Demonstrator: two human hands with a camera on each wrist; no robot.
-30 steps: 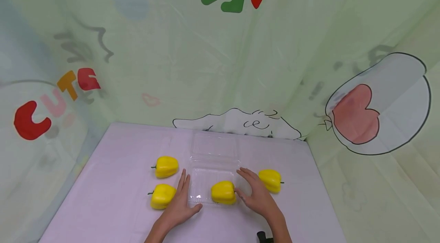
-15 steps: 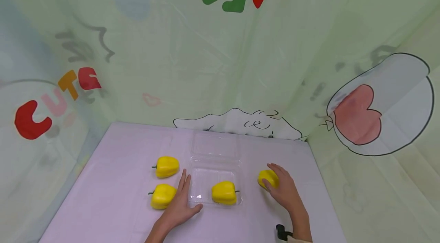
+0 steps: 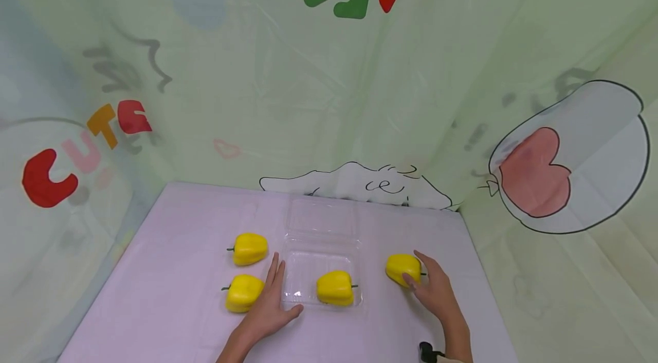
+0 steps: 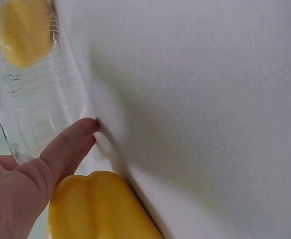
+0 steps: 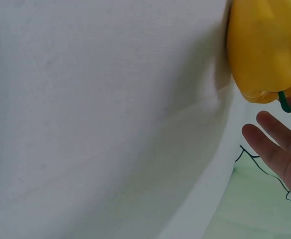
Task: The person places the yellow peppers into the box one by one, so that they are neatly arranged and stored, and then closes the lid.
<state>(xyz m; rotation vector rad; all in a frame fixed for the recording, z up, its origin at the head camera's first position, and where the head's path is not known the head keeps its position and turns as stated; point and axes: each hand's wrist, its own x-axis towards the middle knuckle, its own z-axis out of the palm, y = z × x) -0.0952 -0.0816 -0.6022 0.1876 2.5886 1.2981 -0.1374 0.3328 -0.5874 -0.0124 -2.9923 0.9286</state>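
Observation:
A clear plastic clamshell container (image 3: 298,277) lies with its lid folded back on the table. In the right half of its base sits a yellow bell pepper (image 3: 334,288). My left hand (image 3: 268,307) lies along the container's left edge with fingers extended, beside another yellow bell pepper (image 3: 243,294). In the left wrist view, that left hand (image 4: 41,174) touches the container's side. My right hand (image 3: 436,292) is at the stem end of the right-hand bell pepper (image 3: 402,269). In the right wrist view, the right hand's fingers (image 5: 267,147) are loosely spread beside the green stem.
One more yellow bell pepper (image 3: 249,249) lies farther back on the left. The table (image 3: 180,271) has a pale cloth, and a printed green curtain (image 3: 308,95) hangs behind it. A small black object (image 3: 426,353) shows at my right wrist.
My right hand has moved rightward from the container's right edge to the right-hand bell pepper, then back toward its stem end. The left hand has stayed in place.

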